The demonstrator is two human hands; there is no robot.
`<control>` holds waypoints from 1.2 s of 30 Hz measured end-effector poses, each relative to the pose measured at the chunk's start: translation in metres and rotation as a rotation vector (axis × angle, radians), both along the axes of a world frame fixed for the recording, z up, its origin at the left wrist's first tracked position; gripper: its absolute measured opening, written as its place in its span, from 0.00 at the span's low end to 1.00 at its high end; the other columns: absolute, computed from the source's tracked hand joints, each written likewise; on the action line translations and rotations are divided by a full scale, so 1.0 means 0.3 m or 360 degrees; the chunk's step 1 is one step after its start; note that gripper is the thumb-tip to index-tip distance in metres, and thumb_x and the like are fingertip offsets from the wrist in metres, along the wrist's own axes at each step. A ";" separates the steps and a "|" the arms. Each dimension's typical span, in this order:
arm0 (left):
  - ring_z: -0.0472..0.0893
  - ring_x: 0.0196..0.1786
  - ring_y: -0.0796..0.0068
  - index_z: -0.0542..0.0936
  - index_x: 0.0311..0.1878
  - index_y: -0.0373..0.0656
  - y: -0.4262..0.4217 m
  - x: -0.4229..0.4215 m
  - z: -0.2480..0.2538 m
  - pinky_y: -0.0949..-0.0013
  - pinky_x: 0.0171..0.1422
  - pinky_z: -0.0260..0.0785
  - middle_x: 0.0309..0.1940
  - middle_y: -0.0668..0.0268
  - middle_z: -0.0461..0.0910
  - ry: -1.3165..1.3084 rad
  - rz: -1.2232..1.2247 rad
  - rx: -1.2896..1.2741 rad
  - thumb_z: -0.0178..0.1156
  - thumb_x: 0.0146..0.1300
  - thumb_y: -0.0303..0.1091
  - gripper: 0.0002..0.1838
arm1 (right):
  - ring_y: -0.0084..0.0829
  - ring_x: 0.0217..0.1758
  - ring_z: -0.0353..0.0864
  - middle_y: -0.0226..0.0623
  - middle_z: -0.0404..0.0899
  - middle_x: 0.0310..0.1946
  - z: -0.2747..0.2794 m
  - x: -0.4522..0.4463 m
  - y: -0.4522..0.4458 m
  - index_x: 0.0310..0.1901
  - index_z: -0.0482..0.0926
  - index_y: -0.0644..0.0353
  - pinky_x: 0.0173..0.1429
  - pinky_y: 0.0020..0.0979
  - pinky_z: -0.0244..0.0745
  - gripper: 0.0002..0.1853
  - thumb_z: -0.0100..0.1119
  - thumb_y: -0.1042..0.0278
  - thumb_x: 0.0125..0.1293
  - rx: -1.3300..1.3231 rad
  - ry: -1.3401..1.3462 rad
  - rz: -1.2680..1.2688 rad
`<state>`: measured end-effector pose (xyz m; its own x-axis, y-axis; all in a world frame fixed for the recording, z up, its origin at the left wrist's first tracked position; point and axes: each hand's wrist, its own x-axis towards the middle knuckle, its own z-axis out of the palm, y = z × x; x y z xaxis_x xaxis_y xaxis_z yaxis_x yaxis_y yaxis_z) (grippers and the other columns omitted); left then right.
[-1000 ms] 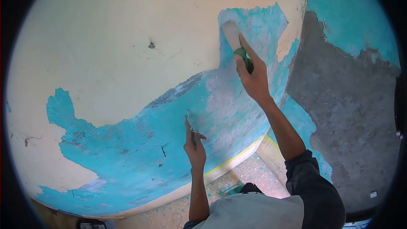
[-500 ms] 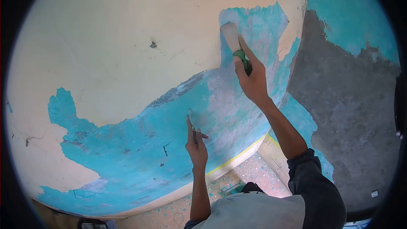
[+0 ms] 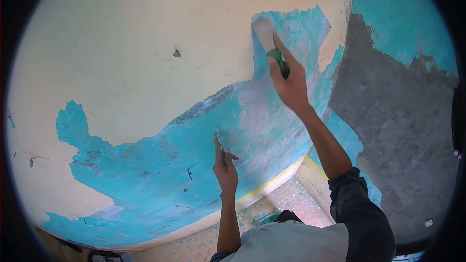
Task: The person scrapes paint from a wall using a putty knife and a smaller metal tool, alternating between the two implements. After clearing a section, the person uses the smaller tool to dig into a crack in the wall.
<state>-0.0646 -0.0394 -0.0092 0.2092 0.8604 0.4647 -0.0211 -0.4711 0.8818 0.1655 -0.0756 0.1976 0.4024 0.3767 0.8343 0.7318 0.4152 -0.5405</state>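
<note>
My right hand (image 3: 291, 82) is wrapped round the green handle of a scraper (image 3: 264, 34). Its wide blade lies against the wall near the upper left corner of a bare blue patch (image 3: 301, 29), beside the cream paint (image 3: 145, 14). Lower and to the left, my left hand (image 3: 225, 172) is closed round a thin tool (image 3: 219, 137) whose metal blade points up. That tool is seen edge-on and its kind is unclear; its tip is close to the blue part of the wall (image 3: 194, 136).
A side wall with a large grey area (image 3: 398, 126) and blue paint stands at the right. Below, the floor (image 3: 296, 194) is littered with blue flakes. A dark object (image 3: 104, 257) shows at the bottom left edge.
My right hand has moved the scraper blade slightly up the wall, closer to the top edge of the blue patch. My left hand has hardly moved.
</note>
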 end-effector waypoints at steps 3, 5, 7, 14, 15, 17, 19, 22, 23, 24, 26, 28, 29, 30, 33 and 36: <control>0.76 0.32 0.82 0.61 0.87 0.47 -0.008 0.002 0.009 0.75 0.46 0.72 0.25 0.70 0.71 0.0014 0.0016 -0.0041 0.50 0.83 0.25 0.32 | 0.18 0.30 0.70 0.34 0.82 0.31 0.049 -0.003 -0.027 0.81 0.68 0.61 0.37 0.25 0.73 0.31 0.59 0.70 0.80 -0.0056 -0.0003 0.0008; 0.76 0.31 0.82 0.61 0.87 0.47 0.004 0.004 0.000 0.75 0.45 0.71 0.25 0.70 0.71 0.0003 0.0015 0.0020 0.50 0.83 0.25 0.32 | 0.18 0.29 0.70 0.34 0.81 0.30 0.031 -0.002 -0.030 0.81 0.68 0.61 0.37 0.25 0.73 0.31 0.59 0.70 0.80 -0.0098 -0.0001 0.0010; 0.76 0.31 0.82 0.61 0.87 0.48 0.007 0.005 -0.022 0.74 0.45 0.71 0.25 0.70 0.72 -0.0002 0.0008 0.0075 0.50 0.83 0.25 0.32 | 0.18 0.30 0.71 0.34 0.82 0.31 -0.040 0.001 -0.011 0.82 0.66 0.61 0.37 0.25 0.73 0.32 0.59 0.71 0.80 0.0022 -0.0068 -0.0035; 0.76 0.30 0.86 0.60 0.88 0.49 0.011 0.000 -0.019 0.76 0.34 0.63 0.27 0.72 0.75 0.0000 0.0001 0.0113 0.49 0.85 0.29 0.31 | 0.17 0.30 0.71 0.36 0.82 0.33 -0.084 0.001 0.009 0.83 0.65 0.60 0.38 0.25 0.73 0.33 0.59 0.72 0.79 0.0070 -0.0102 -0.0045; 0.76 0.30 0.86 0.60 0.88 0.49 0.011 0.002 -0.017 0.76 0.34 0.63 0.27 0.73 0.74 0.0006 0.0005 0.0104 0.49 0.86 0.29 0.31 | 0.17 0.30 0.71 0.36 0.82 0.33 -0.031 0.004 0.002 0.83 0.65 0.60 0.38 0.25 0.73 0.33 0.59 0.72 0.79 0.0072 -0.0103 -0.0049; 0.77 0.30 0.86 0.60 0.88 0.49 0.008 0.010 -0.023 0.76 0.34 0.63 0.27 0.73 0.74 -0.0005 0.0007 0.0101 0.49 0.86 0.30 0.31 | 0.17 0.30 0.70 0.35 0.83 0.34 0.066 -0.003 -0.029 0.82 0.66 0.58 0.38 0.26 0.73 0.32 0.60 0.71 0.79 -0.0113 -0.0025 -0.0011; 0.77 0.30 0.86 0.60 0.87 0.49 0.014 0.011 -0.020 0.76 0.34 0.63 0.26 0.73 0.73 -0.0021 0.0015 0.0104 0.49 0.86 0.30 0.31 | 0.17 0.30 0.70 0.35 0.83 0.33 0.041 0.012 -0.035 0.82 0.67 0.57 0.38 0.26 0.73 0.32 0.60 0.71 0.79 -0.0106 -0.0041 -0.0013; 0.77 0.31 0.86 0.61 0.87 0.49 0.004 0.004 -0.025 0.75 0.35 0.63 0.26 0.74 0.72 -0.0026 -0.0005 0.0000 0.50 0.85 0.29 0.31 | 0.17 0.30 0.69 0.35 0.82 0.32 -0.065 0.002 -0.039 0.81 0.68 0.56 0.37 0.26 0.73 0.31 0.61 0.70 0.79 -0.0094 -0.0039 -0.0028; 0.77 0.31 0.86 0.61 0.87 0.49 0.008 0.003 -0.024 0.75 0.35 0.63 0.26 0.74 0.72 -0.0022 -0.0005 0.0034 0.50 0.85 0.29 0.31 | 0.17 0.30 0.69 0.35 0.82 0.30 -0.117 -0.010 -0.034 0.81 0.68 0.56 0.37 0.25 0.72 0.31 0.61 0.71 0.79 -0.0070 -0.0017 -0.0037; 0.77 0.31 0.86 0.61 0.87 0.49 0.013 0.001 -0.023 0.75 0.35 0.63 0.26 0.74 0.72 -0.0017 -0.0003 0.0069 0.50 0.85 0.29 0.31 | 0.17 0.30 0.69 0.35 0.82 0.30 -0.181 -0.016 -0.032 0.81 0.68 0.56 0.37 0.25 0.72 0.31 0.61 0.71 0.79 -0.0073 -0.0016 -0.0029; 0.77 0.31 0.85 0.61 0.87 0.49 0.018 -0.005 -0.023 0.75 0.35 0.64 0.26 0.74 0.72 -0.0011 -0.0004 0.0070 0.50 0.85 0.29 0.31 | 0.17 0.30 0.68 0.35 0.82 0.31 -0.325 -0.021 -0.042 0.82 0.67 0.55 0.37 0.24 0.71 0.32 0.60 0.71 0.79 -0.0187 0.0102 -0.0016; 0.77 0.31 0.85 0.61 0.87 0.49 0.015 -0.008 -0.018 0.75 0.36 0.64 0.27 0.74 0.72 0.0001 -0.0009 0.0064 0.50 0.85 0.29 0.31 | 0.16 0.31 0.68 0.33 0.82 0.32 -0.442 -0.050 -0.066 0.82 0.67 0.55 0.37 0.23 0.70 0.32 0.60 0.72 0.79 -0.0246 0.0193 0.0049; 0.77 0.31 0.85 0.61 0.87 0.49 0.010 -0.012 -0.007 0.75 0.36 0.64 0.27 0.74 0.72 0.0024 -0.0003 0.0040 0.51 0.85 0.28 0.31 | 0.15 0.32 0.67 0.31 0.82 0.33 -0.483 -0.057 -0.070 0.82 0.67 0.56 0.37 0.22 0.70 0.32 0.60 0.72 0.79 -0.0295 0.0282 0.0109; 0.77 0.31 0.84 0.61 0.87 0.49 0.008 -0.015 0.000 0.75 0.37 0.64 0.27 0.74 0.71 0.0046 0.0004 0.0020 0.51 0.84 0.28 0.31 | 0.15 0.32 0.67 0.31 0.82 0.33 -0.500 -0.063 -0.061 0.82 0.67 0.56 0.37 0.22 0.70 0.32 0.60 0.72 0.79 -0.0302 0.0291 0.0114; 0.76 0.32 0.82 0.61 0.87 0.50 0.012 -0.019 0.001 0.75 0.41 0.68 0.26 0.69 0.75 0.0062 0.0002 0.0057 0.51 0.83 0.25 0.33 | 0.14 0.31 0.65 0.27 0.81 0.33 -0.496 -0.070 -0.028 0.82 0.68 0.56 0.35 0.22 0.67 0.31 0.60 0.72 0.79 -0.0089 0.0328 0.0177; 0.76 0.32 0.83 0.61 0.87 0.51 0.013 -0.011 -0.009 0.76 0.41 0.67 0.26 0.69 0.75 0.0040 -0.0001 0.0057 0.50 0.83 0.25 0.33 | 0.14 0.30 0.62 0.24 0.77 0.30 -0.344 -0.047 -0.016 0.81 0.70 0.57 0.34 0.22 0.63 0.30 0.61 0.71 0.80 -0.0112 0.0334 0.0150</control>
